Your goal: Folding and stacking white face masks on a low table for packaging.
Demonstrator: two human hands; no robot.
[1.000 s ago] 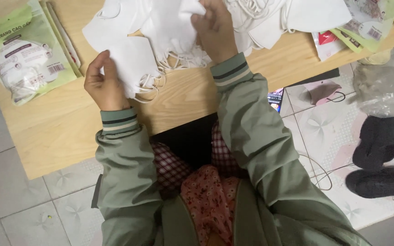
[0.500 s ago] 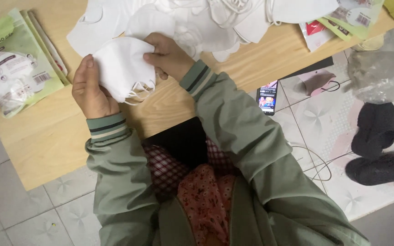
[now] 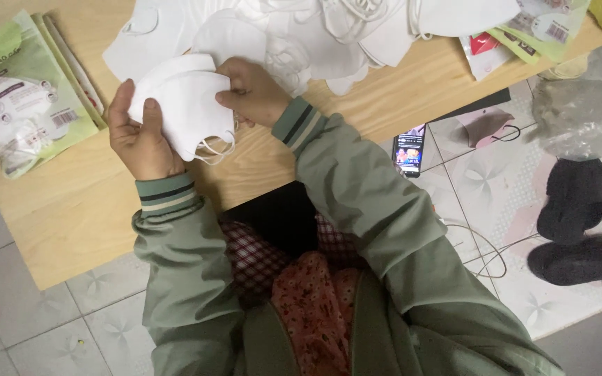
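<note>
Head view | holding a white folded cloth face mask just above the low light wooden table | left hand gripping its left side, fingers curled closed on it | right hand pinching its right edge | lying behind: pile of white masks | lying at left: green mask packet
</note>
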